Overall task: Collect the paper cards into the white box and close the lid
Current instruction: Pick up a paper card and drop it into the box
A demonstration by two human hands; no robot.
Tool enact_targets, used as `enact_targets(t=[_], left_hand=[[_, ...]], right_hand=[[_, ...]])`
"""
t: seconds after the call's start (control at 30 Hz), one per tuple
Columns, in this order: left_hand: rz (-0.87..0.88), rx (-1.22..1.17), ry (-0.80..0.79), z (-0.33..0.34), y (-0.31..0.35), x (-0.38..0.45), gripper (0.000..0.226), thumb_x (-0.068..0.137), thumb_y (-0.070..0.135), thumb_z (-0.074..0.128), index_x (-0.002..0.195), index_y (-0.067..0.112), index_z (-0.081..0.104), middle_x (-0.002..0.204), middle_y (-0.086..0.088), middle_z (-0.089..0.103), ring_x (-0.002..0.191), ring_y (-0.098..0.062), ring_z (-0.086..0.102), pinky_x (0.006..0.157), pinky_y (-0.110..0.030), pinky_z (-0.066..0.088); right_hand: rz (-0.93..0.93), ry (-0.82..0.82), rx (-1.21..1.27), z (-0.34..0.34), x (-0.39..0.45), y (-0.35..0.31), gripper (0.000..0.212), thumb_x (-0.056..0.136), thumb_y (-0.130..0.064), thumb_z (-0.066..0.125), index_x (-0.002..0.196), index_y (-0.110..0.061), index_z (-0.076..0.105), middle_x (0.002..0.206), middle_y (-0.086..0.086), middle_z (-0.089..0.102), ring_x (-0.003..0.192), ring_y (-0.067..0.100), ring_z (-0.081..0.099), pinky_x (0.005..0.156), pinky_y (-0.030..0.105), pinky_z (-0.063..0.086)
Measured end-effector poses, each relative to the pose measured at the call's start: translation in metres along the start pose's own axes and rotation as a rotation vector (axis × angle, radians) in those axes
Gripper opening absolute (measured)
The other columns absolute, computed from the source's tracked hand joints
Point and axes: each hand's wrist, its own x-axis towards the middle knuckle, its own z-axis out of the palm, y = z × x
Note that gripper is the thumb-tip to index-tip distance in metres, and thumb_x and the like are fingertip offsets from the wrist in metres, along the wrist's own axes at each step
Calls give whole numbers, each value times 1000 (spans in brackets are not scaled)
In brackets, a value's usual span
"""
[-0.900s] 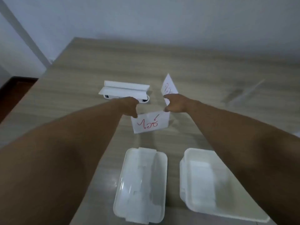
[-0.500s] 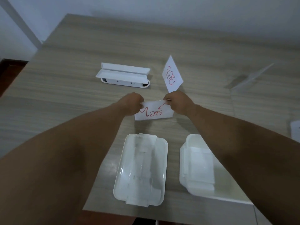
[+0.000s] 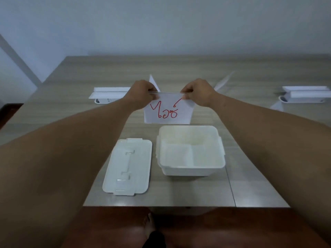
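Observation:
A white paper card [image 3: 168, 111] with red handwriting hangs upright in the air just beyond the far rim of the open white box [image 3: 190, 169]. My left hand [image 3: 141, 94] pinches its top left corner and my right hand [image 3: 198, 93] pinches its top right corner. The box has inner compartments and looks empty. Its white lid [image 3: 128, 169] lies flat on the table to the left of the box. A second card [image 3: 153, 83] stands behind my hands, mostly hidden.
A white card holder [image 3: 109, 95] rests on the wooden table [image 3: 250, 185] at the back left. Another white holder [image 3: 304, 95] sits at the far right. A clear stand [image 3: 223, 82] leans behind my right hand. My foot shows on the floor below the table edge.
Both hands have lifted the red-lettered card off the table and brought it up over the far side of the box. The view has tilted up and back.

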Motion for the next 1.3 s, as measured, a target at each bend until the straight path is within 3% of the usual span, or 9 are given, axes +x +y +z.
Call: enact_targets(t=[0.17, 0.4, 0.63, 0.77, 0.87, 1.1, 1.2, 1.3], left_hand=[[22, 36, -87, 36, 38, -50, 20, 87, 19, 67, 101, 6, 74, 100, -11, 73, 92, -24, 67, 77, -30, 49], [57, 199, -266, 105, 29, -96, 24, 84, 12, 67, 107, 10, 75, 109, -9, 73, 102, -26, 66, 89, -32, 51], [3, 210, -428, 149, 8, -111, 24, 94, 12, 54, 108, 6, 72, 114, -9, 71, 108, -28, 62, 90, -31, 47], [-56, 204, -531, 161, 1, -112, 24, 96, 16, 52, 101, 4, 72, 103, -7, 68, 95, -23, 55, 82, -26, 37], [-119, 180, -563, 164, -3, -112, 29, 96, 23, 54, 98, 0, 71, 102, -10, 69, 88, -20, 53, 81, -27, 39], [-137, 88, -360, 122, -4, -68, 43, 96, 34, 52, 90, -4, 70, 97, -16, 73, 86, -28, 63, 83, -35, 50], [-120, 166, -287, 87, -14, -29, 47, 96, 36, 49, 82, -5, 67, 82, -19, 67, 76, -29, 58, 74, -35, 46], [-134, 251, -281, 57, -35, 12, 49, 96, 38, 48, 70, -2, 59, 73, -15, 61, 77, -29, 57, 74, -35, 44]], right_hand=[[48, -20, 41, -17, -68, 31, 25, 78, -10, 76, 103, -5, 76, 106, 11, 75, 101, 19, 67, 80, 21, 44], [78, -134, 11, 29, -128, 75, 22, 89, -13, 64, 107, -5, 74, 116, 9, 73, 108, 19, 65, 84, 18, 41], [115, -279, -12, 69, -149, 109, 23, 93, -9, 58, 110, -5, 72, 119, 8, 71, 109, 24, 64, 93, 28, 49], [128, -407, -17, 82, -152, 118, 23, 92, -13, 58, 110, -7, 72, 119, 6, 70, 111, 22, 63, 95, 30, 48], [154, -507, -17, 86, -149, 123, 22, 90, -18, 58, 101, -8, 75, 114, 3, 72, 107, 19, 65, 93, 30, 50], [227, -318, 198, 58, -92, 107, 23, 91, -18, 57, 101, -6, 72, 99, 10, 74, 88, 20, 68, 69, 20, 49], [177, -234, 160, 48, -54, 88, 22, 89, -15, 55, 96, -6, 74, 96, 6, 73, 88, 20, 67, 77, 25, 52], [175, -150, 116, 49, -11, 72, 25, 88, -14, 55, 106, -10, 73, 115, 4, 69, 108, 21, 63, 87, 22, 43]])
